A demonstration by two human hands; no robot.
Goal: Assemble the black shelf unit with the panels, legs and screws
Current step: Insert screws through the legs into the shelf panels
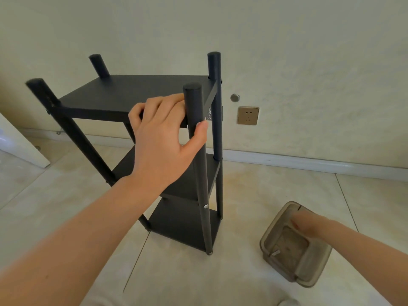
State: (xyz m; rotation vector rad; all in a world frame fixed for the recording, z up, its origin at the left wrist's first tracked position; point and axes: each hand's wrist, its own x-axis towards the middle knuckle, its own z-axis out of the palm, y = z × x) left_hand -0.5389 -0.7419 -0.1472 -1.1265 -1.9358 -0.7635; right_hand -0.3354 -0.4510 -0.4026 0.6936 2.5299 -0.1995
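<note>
The black shelf unit (123, 93) stands upright on the tiled floor with three panels fixed between four round legs. My left hand (163, 138) grips the near right leg (195, 107) at the top panel, thumb round the leg and fingers over the panel's front edge. A silver screw (205, 206) shows lower on that leg. My right hand (309, 224) reaches into a clear brownish plastic box (309, 277) on the floor at the right; it is blurred and its fingers are hidden by the box wall. One loose screw (276, 252) lies in the box.
A pale wall with a white baseboard (309, 164) runs close behind the shelf. On it are a gold socket plate (248, 115) and a round metal stud (235, 97). A white door edge (24, 149) juts in at the left.
</note>
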